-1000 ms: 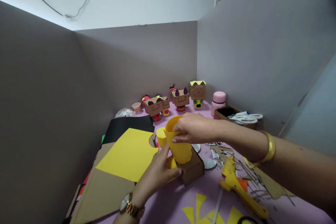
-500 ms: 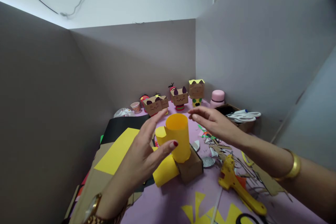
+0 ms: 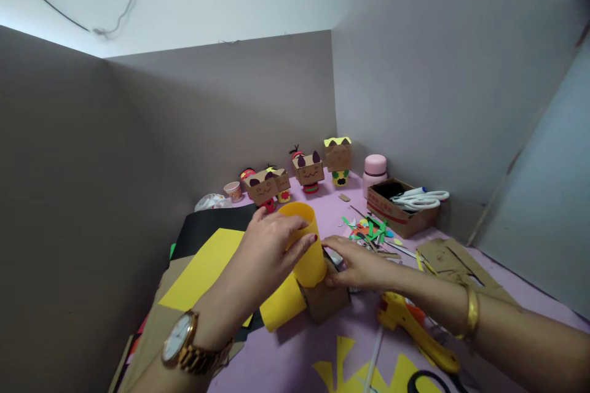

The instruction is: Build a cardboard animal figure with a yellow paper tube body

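Note:
A yellow paper tube (image 3: 310,261) stands upright on a small brown cardboard box (image 3: 325,302). My left hand (image 3: 271,242) is closed around the tube's left upper side, its thumb across the front near the rim. At the tube's lower right, my right hand (image 3: 357,264) grips the box's upper edge, thumb on the near side and fingers toward the back. Some of those fingertips are hidden. Another yellow paper roll (image 3: 283,304) lies against the box's left side.
Cardboard-headed figures (image 3: 308,171) stand at the back beside a paper cup (image 3: 234,191) and pink bottle (image 3: 375,173). A box of cables (image 3: 403,212) sits right. Nearer are paper scraps (image 3: 373,230), a yellow glue gun (image 3: 415,331), scissors (image 3: 426,377) and a yellow sheet (image 3: 203,270).
Both hands, apart and open around the tube before, have come in. My left hand has taken hold of the tube; my right has lowered onto the box. The view has shifted slightly.

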`<action>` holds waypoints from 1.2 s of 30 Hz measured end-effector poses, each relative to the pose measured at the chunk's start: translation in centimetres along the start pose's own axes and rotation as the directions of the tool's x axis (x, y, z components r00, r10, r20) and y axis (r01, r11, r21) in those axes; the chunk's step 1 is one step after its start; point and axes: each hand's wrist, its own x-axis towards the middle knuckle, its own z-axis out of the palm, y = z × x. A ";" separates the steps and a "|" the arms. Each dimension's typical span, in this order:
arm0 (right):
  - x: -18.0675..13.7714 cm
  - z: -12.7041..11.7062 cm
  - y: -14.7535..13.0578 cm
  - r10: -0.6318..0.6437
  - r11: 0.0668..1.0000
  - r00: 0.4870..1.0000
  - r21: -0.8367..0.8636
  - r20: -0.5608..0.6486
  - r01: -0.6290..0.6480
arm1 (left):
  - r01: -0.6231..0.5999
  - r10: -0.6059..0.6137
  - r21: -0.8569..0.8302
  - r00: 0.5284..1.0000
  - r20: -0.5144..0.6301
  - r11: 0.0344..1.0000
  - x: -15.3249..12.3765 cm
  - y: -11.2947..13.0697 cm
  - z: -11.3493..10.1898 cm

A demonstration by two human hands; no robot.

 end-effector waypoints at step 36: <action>0.6 0.2 -0.5 -0.046 0.986 0.999 0.163 -0.007 0.046 | 0.315 -0.289 -0.689 0.944 0.158 0.653 -4.2 -4.2 11.6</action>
